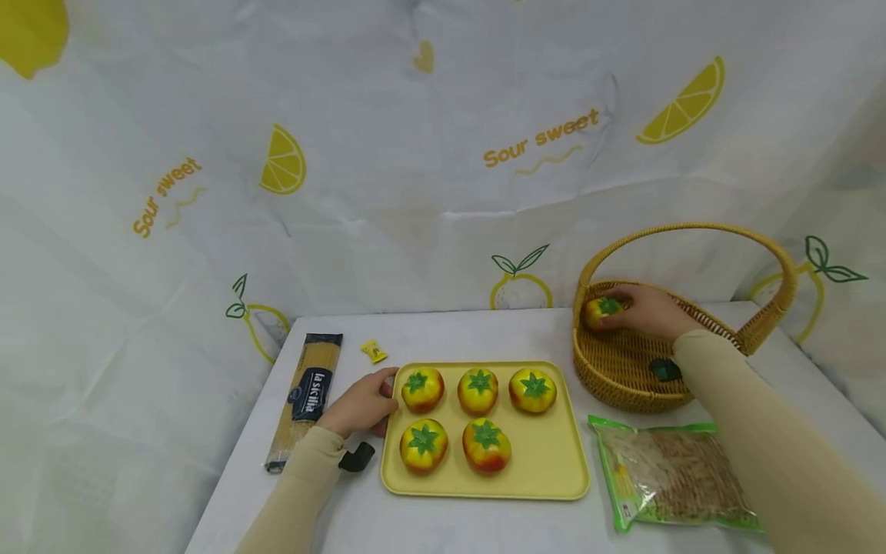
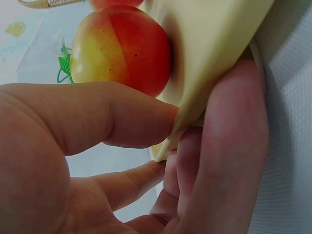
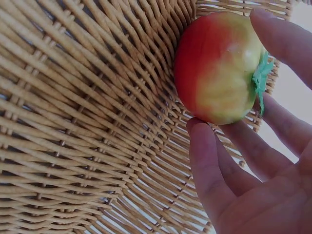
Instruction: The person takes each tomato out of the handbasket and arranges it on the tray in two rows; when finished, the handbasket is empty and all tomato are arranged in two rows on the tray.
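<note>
Head view: the right hand (image 1: 644, 312) holds a tomato (image 1: 601, 310) inside the wicker basket (image 1: 623, 369) at mid-right; the left hand (image 1: 360, 404) grips the yellow tray (image 1: 547, 462) — lower centre, bearing five tomatoes.

Left wrist view: thumb and fingers (image 2: 234, 146) pinch the tray's edge.

Right wrist view: fingers (image 3: 209, 161) curl round the tomato — upper right, against the weave.

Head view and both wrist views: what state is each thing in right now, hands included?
Left hand: pinches the tray's left edge.
Right hand: inside the basket, fingers round one tomato.
Yellow rectangular plastic tray: flat on the table, holding five tomatoes.
Red-yellow toy tomato with green top: in the basket, held.
Woven wicker basket with hoop handle: upright.
Long spaghetti packet: lying flat, sealed.
Green-edged clear bag: lying flat.
</note>
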Tool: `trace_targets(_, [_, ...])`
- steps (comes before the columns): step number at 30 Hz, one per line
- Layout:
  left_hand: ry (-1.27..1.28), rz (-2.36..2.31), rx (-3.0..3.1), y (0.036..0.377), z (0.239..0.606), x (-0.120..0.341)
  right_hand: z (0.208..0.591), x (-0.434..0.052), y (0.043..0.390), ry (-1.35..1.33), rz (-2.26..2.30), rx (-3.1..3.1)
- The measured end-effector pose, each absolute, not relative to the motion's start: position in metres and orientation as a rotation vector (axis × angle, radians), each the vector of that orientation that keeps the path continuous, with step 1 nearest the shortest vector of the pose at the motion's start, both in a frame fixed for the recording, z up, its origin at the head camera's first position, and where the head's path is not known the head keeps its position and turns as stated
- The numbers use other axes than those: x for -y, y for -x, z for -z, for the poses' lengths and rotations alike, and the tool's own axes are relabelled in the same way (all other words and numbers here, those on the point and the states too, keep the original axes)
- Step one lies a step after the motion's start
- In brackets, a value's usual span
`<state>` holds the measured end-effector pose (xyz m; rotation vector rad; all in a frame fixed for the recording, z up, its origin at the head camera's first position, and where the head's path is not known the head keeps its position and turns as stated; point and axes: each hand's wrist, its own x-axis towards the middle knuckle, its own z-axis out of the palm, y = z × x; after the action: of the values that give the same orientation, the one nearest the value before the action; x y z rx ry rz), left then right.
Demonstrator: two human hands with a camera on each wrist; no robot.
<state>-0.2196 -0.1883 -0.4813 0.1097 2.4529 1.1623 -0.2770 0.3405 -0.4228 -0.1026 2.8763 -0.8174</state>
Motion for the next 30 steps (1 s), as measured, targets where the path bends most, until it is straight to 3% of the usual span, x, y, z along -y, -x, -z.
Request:
trace_targets(15, [-0.109, -1.133, -2.475, 0.219, 0.483, 0.188, 0.414, -0.332, 0.272, 0.113, 0.734, -2.902])
trace_targets(30, [-0.132, -1.113, -2.49, 0.22, 0.48, 0.187, 0.373, -0.322, 0.205, 0.233, 0.712, -3.021])
